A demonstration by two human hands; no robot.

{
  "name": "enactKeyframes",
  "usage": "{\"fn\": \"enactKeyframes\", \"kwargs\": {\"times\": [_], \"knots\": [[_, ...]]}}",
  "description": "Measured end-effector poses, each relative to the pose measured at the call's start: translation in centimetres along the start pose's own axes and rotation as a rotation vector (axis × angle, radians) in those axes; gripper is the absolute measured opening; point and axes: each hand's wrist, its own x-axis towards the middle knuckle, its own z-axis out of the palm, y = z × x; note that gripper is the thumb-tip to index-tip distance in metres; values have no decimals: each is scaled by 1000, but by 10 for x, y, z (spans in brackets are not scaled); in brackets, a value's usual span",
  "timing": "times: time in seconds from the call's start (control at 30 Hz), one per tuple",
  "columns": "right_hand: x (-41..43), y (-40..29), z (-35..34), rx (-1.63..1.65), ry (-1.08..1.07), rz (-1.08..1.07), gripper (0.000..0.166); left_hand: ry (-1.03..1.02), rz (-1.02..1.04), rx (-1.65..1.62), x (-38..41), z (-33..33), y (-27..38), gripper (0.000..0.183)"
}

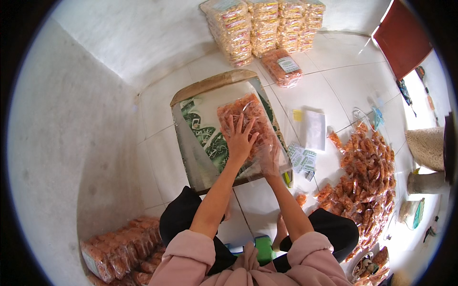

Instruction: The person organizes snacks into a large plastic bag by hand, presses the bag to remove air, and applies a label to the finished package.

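Note:
A clear plastic bag of orange-brown snack packets (243, 103) lies on a low table with a worn green and white top (200, 161). My left hand (240, 141) rests flat on the filled part, its fingers spread apart. At the bag's loose end, nearer to me, my right hand (271, 159) shows through the clear film and looks to be inside the bag. Its fingers are blurred by the plastic, so their grip is unclear.
Right of the table lie a stack of clear bags (315, 130), printed labels (302, 157) and a heap of small snack packets (368, 178). A labelled full bag (282, 68) sits ahead, before stacked yellowish snack packs (264, 28). More filled bags (118, 246) stand lower left by the wall.

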Motion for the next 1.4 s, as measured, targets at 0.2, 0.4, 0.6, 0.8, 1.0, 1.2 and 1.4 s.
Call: {"fn": "enactKeyframes", "kwargs": {"times": [0.2,0.4,0.6,0.8,1.0,1.2,1.4], "knots": [[-49,-23,-58,-177,27,-132,50,-31,-114,30,-2,-6,16,50],[-60,21,-160,-65,138,14,13,106,125,-385,10,-7,120,53],[-24,49,-311,-100,437,344,13,-199,398,-599,-30,-22,271,44],[-25,110,-389,83,373,426,18,-471,328,-933,-47,38,321,31],[-126,251,-275,94,255,693,18,-782,-102,-1137,-122,183,299,29],[-137,240,-159,-15,106,805,51,-878,-310,-1066,-172,272,244,39],[-155,281,-171,-129,156,690,58,-836,-338,-1192,-180,268,301,44]]}}
